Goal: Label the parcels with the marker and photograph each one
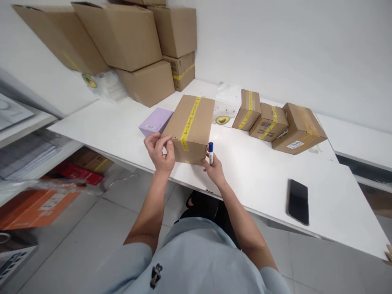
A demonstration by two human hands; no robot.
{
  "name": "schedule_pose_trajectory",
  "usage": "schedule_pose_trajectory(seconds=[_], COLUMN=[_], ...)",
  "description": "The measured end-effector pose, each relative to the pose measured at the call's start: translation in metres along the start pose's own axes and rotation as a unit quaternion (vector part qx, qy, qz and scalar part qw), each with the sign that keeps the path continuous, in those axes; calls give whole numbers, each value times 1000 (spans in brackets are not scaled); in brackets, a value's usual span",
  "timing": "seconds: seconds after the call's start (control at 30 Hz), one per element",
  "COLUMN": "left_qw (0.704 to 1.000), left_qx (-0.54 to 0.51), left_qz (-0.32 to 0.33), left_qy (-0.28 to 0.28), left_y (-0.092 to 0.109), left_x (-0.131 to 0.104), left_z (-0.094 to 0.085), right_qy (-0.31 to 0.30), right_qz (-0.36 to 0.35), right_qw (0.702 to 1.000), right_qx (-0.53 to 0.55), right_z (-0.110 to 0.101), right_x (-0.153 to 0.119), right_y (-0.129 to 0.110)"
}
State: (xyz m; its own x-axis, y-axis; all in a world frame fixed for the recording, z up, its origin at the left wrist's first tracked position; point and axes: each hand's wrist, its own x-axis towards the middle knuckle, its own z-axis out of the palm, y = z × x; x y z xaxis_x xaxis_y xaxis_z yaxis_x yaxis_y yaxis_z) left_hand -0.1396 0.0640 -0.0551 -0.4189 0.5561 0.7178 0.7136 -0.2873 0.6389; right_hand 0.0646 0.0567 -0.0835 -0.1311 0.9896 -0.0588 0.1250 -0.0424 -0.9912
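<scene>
A brown cardboard box (174, 118) with yellow tape along its top lies on the white table in front of me. My left hand (161, 153) is at its near left corner, thumb and index finger drawn close together; whether anything is between them is too small to tell. At the near right corner, my right hand (215, 168) holds a marker (211, 154) upright, its blue cap on top, with fingers against the box. A lilac box (156, 121) sits just left of the cardboard box.
Large cartons (122, 36) are stacked at the back left. Three smaller taped boxes (269, 122) stand to the right, beside a plastic sheet with an avocado picture (222, 119). A black phone (298, 201) lies near the front edge of the table (257, 179).
</scene>
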Motion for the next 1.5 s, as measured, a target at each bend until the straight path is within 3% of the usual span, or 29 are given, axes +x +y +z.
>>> schedule_pose_trajectory(seconds=[0.1,0.4,0.5,0.6,0.67,0.73,0.8,0.93,1.07,1.17,1.3,1.5], left_qw=[999,996,992,983,979,961,948,974,965,953,927,912], left_qx=[21,85,92,63,18,-41,-67,-25,64,109,156,181], left_qz=[12,1,30,95,172,272,297,118,-19,-69,-105,-147], left_qy=[34,31,80,146,108,6,-90,-193,-253,-274,-325,-338], left_y=[-11,-22,-17,-2,14,34,54,90,113,122,125,120], left_x=[12,32,24,2,-16,-30,-32,4,58,87,106,114], left_z=[-2,-12,-12,-5,6,25,53,129,206,249,283,305], right_qy=[-24,-56,-41,-3,28,59,84,107,100,98,102,104], right_qz=[18,51,69,87,95,99,104,107,102,97,95,92], right_qw=[999,991,985,978,971,964,954,935,927,926,927,932], right_qx=[18,112,154,191,216,242,269,321,346,351,347,335], right_z=[13,30,20,-4,-29,-58,-87,-122,-122,-116,-114,-114], right_x=[14,37,30,18,10,2,-5,-16,-17,-14,-11,-11], right_y=[-6,-8,0,11,18,24,27,30,33,34,35,35])
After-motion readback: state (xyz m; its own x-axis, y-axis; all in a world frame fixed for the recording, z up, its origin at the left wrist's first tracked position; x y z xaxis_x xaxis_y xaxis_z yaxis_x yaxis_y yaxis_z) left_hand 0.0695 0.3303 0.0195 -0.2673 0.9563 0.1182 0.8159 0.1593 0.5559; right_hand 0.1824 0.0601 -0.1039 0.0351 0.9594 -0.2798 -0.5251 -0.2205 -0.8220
